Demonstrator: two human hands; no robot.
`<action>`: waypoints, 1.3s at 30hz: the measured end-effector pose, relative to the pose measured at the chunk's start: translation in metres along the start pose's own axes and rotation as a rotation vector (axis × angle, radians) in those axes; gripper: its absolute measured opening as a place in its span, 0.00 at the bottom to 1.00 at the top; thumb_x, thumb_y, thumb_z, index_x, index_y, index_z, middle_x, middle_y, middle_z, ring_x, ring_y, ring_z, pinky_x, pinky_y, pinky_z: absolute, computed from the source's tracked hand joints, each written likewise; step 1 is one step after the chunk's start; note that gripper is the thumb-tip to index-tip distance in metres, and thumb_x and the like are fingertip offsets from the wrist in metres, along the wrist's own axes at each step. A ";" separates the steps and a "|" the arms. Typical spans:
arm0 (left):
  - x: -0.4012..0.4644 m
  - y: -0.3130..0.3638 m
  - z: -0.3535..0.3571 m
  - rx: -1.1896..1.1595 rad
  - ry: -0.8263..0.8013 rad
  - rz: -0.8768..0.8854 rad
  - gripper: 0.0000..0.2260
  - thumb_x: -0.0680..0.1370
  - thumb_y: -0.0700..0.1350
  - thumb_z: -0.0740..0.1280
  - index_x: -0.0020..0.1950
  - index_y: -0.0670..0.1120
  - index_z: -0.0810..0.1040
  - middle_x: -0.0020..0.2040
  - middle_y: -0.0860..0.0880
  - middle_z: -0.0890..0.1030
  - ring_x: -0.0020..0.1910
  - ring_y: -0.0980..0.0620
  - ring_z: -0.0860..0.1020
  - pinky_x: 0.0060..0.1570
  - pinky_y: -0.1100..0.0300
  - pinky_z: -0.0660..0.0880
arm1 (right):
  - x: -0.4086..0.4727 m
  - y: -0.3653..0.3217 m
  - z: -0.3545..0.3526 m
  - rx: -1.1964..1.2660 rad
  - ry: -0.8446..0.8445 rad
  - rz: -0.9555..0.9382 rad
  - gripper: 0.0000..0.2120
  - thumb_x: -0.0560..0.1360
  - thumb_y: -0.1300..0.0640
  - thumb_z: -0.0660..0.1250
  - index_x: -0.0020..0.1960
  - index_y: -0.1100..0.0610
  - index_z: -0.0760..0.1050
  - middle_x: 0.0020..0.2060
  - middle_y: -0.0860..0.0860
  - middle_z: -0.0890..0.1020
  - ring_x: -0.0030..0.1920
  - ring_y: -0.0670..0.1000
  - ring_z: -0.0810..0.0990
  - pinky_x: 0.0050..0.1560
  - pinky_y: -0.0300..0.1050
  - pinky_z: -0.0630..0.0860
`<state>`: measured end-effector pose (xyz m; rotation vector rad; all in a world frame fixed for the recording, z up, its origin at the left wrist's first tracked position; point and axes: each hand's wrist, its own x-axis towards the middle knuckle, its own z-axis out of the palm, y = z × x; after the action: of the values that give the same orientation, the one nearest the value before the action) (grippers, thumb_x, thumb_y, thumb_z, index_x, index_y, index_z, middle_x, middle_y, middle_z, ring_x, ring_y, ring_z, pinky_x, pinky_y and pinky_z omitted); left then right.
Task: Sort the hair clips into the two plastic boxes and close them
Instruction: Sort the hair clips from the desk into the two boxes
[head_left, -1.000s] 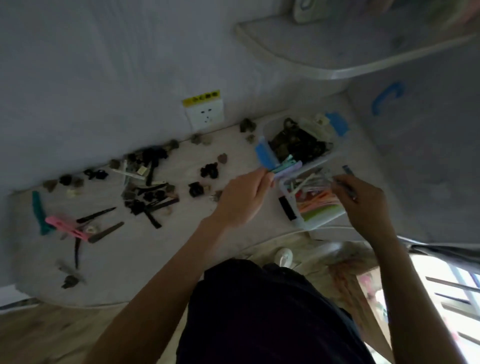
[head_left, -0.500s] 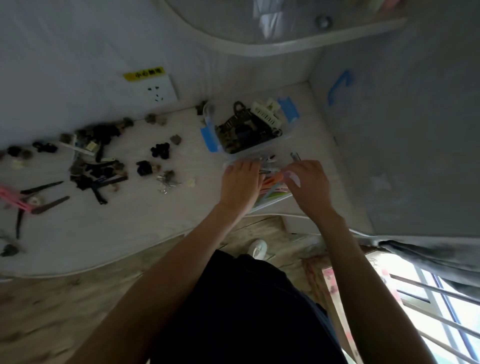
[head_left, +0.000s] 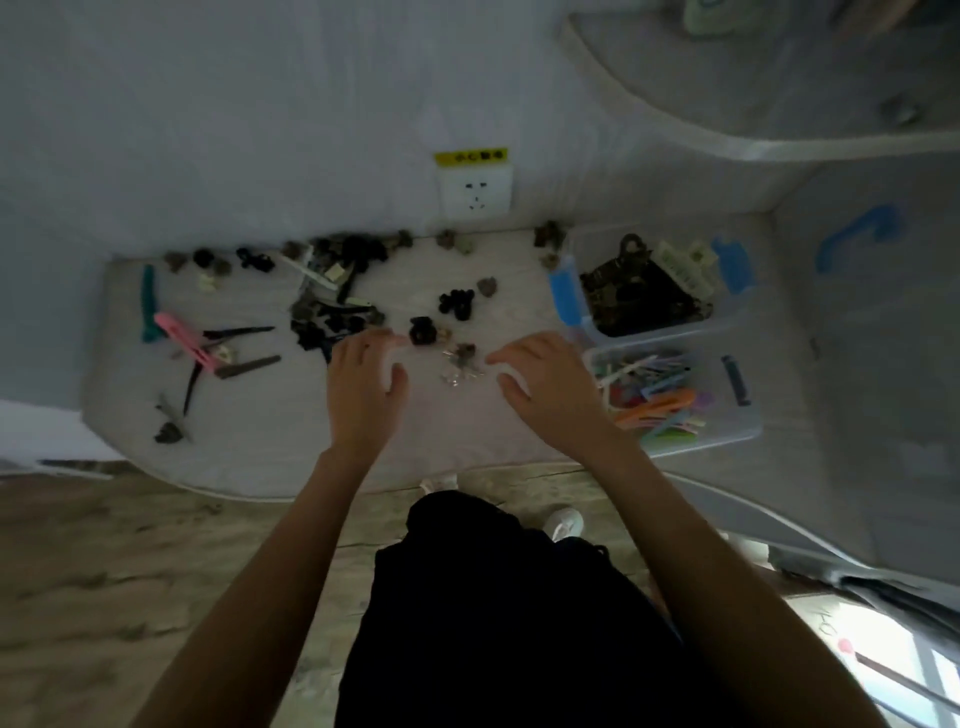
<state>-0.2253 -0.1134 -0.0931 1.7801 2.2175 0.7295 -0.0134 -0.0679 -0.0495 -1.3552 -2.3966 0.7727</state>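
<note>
Two clear plastic boxes stand open at the right of the white table (head_left: 270, 447). The far box (head_left: 727, 325) holds dark claw clips; the near box (head_left: 743, 431) holds coloured flat clips. My left hand (head_left: 363, 389) hovers over the table with fingers loosely spread, empty, its fingertips near a black claw clip (head_left: 423, 330). My right hand (head_left: 545, 384) hovers just left of the near box, fingers relaxed and empty. Between the hands lie small silver clips (head_left: 460, 366). Several dark clips (head_left: 332, 312) are scattered to the left, with a pink clip (head_left: 184, 340) and a teal clip (head_left: 148, 301).
A wall socket (head_left: 474, 189) sits above the table's back edge. A curved white shelf (head_left: 753, 140) hangs over the upper right. A side panel with a blue mark (head_left: 852, 234) closes the right end. The wooden floor (head_left: 104, 571) and my dark trousers (head_left: 493, 623) are below.
Both hands have left the near box and moved left over the table, now empty. The coloured clips that the left hand carried lie in the near box. The camera has swung left.
</note>
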 end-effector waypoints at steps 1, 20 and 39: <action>0.007 -0.020 -0.009 0.020 -0.044 -0.081 0.13 0.73 0.37 0.65 0.57 0.44 0.76 0.56 0.43 0.78 0.57 0.42 0.73 0.60 0.49 0.68 | 0.014 -0.011 0.011 -0.010 -0.050 -0.015 0.13 0.74 0.58 0.61 0.56 0.57 0.78 0.52 0.55 0.81 0.56 0.58 0.74 0.56 0.53 0.69; 0.050 -0.152 -0.024 0.202 -0.284 0.474 0.12 0.74 0.47 0.59 0.45 0.48 0.81 0.48 0.47 0.81 0.50 0.50 0.68 0.46 0.57 0.63 | 0.125 -0.072 0.133 -0.338 -0.294 -0.007 0.10 0.76 0.61 0.61 0.57 0.60 0.71 0.53 0.57 0.78 0.53 0.58 0.75 0.46 0.50 0.73; 0.117 -0.126 -0.031 -0.146 -0.255 -0.136 0.10 0.82 0.45 0.54 0.55 0.40 0.70 0.42 0.43 0.76 0.36 0.48 0.72 0.37 0.57 0.64 | 0.140 -0.073 0.110 -0.183 -0.167 0.069 0.08 0.76 0.64 0.58 0.55 0.63 0.69 0.39 0.58 0.75 0.38 0.54 0.71 0.32 0.42 0.60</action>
<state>-0.3768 -0.0277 -0.1121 1.5413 2.0379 0.5831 -0.1906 -0.0134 -0.1005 -1.5038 -2.6173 0.7251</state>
